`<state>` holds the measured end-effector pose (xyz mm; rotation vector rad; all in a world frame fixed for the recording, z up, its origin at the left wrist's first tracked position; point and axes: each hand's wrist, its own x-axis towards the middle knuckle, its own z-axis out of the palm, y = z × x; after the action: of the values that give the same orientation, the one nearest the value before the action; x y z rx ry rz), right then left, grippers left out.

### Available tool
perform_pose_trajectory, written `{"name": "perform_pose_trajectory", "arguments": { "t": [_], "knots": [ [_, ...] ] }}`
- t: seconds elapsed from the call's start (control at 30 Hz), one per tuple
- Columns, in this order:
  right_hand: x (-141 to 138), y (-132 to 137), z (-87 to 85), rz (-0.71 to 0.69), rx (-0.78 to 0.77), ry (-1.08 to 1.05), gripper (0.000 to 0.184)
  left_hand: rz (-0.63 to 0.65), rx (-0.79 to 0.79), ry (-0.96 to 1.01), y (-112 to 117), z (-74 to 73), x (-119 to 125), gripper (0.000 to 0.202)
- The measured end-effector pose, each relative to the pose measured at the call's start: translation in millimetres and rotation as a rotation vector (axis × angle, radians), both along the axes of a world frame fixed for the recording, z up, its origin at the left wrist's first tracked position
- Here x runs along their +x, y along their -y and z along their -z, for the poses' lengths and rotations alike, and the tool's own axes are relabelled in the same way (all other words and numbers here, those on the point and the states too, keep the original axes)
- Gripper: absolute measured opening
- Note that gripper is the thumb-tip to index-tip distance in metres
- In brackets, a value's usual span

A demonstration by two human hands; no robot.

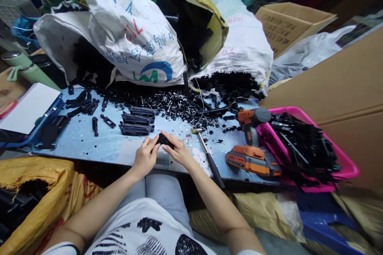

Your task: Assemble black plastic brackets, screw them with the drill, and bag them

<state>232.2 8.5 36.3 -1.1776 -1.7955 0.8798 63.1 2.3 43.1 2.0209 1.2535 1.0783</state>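
Note:
Between my two hands, just above the front edge of the blue table (80, 137), is a small black plastic part (164, 140). My left hand (146, 153) pinches its left end, and a ring shows on one finger. The right end is gripped by the fingers of my right hand (177, 149). Much of the part is covered by my fingers, so its exact shape is hidden. Several long black plastic pieces (137, 119) lie lined up just beyond my left hand. A hammer (209, 157) with a black handle rests to the right of my right hand.
An orange cordless drill (249, 149) stands at the right, beside a pink basket (351, 169) of black parts. Pins with black heads (176, 105) are heaped mid-table. White woven sacks (119, 28) spill black pieces behind them. A blue tray (54, 111) sits at the left.

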Motion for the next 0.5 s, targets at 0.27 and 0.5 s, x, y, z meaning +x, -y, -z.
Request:
{"name": "perform_pose_trajectory", "arguments": {
  "t": [0.27, 0.5],
  "knots": [
    [-41, 20, 14.1, 0.197, -0.079, -0.231, 0.053, 0.000, 0.080, 0.072, -3, -2.1, -2, 0.037],
    [-55, 24, 20.4, 0.272, -0.145, -0.255, 0.057, 0.022, 0.023, 0.077, -9, 3.3, -10, 0.035]
  ]
}}
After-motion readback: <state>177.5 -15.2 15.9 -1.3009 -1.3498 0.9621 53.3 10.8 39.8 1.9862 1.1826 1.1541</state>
